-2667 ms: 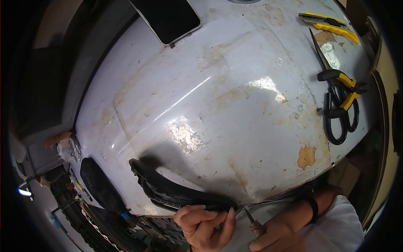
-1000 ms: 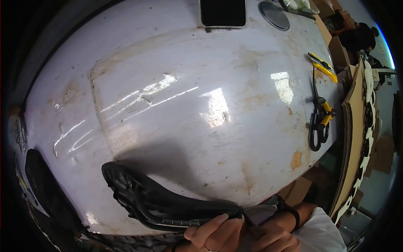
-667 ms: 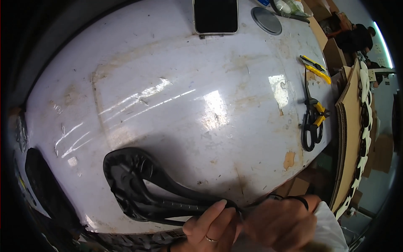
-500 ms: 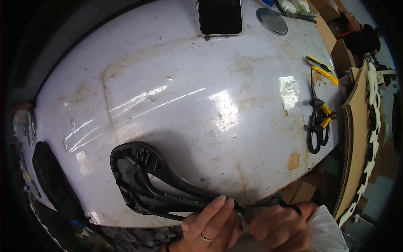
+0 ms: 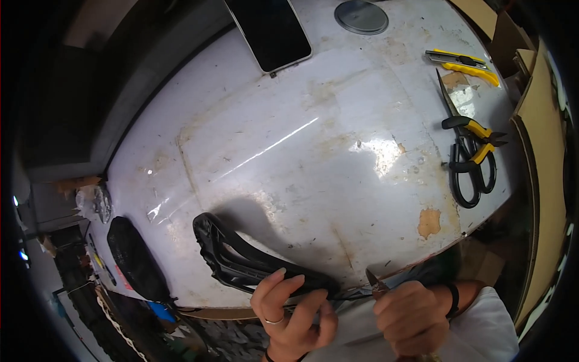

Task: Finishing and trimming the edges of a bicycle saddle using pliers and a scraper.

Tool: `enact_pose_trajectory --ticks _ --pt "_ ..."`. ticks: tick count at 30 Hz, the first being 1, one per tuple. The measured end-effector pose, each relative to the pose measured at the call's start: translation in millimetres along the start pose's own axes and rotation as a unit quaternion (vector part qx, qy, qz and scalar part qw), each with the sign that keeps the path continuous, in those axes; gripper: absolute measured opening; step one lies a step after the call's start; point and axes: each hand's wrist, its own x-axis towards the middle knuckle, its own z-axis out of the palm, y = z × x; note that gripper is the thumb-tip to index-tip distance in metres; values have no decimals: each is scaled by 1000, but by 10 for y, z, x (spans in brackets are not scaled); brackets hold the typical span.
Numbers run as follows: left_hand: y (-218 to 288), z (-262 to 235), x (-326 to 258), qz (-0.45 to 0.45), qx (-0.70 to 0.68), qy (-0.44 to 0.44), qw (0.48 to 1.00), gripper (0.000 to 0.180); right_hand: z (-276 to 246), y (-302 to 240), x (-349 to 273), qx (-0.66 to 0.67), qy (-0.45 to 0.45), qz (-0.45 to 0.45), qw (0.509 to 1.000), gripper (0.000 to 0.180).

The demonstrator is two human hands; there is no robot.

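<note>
Left hand (image 5: 292, 311): fingers curled around narrow end of black bicycle saddle (image 5: 241, 262) at near edge of white table (image 5: 313, 139) | right hand (image 5: 410, 317): fisted on small tool (image 5: 375, 288), tip at saddle end | work at saddle end in progress, unfinished.

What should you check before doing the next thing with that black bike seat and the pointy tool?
1. Left hand grips the black bike saddle: ok, fingers wrapped round its narrow end.
2. Right hand holds the pointed tool firmly: ok, fist closed on it.
3. Tool tip clear of the left fingers: cannot tell, they are very close.
4. Saddle supported: ok, its wide end lies over the white table at the near edge.
5. Scissors, pliers and utility knife out of the way: ok, far right.
6. Phone safe: ok, at the far edge.
</note>
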Motion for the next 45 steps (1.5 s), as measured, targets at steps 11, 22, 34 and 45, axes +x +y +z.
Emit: enact_pose_trajectory --ticks 11,22,34,45 --pt "-257 65 -173 54 0 22 998 29 -54 111 -18 -7 -65 -21 998 35" --pt "108 243 93 30 44 124 991 10 24 52 -28 -74 -73 0 995 31" --pt "8 163 -1 15 -37 80 996 14 196 3 19 68 -30 -11 997 23" --pt "-67 138 28 45 -70 73 994 22 274 174 123 47 -99 -3 994 28"
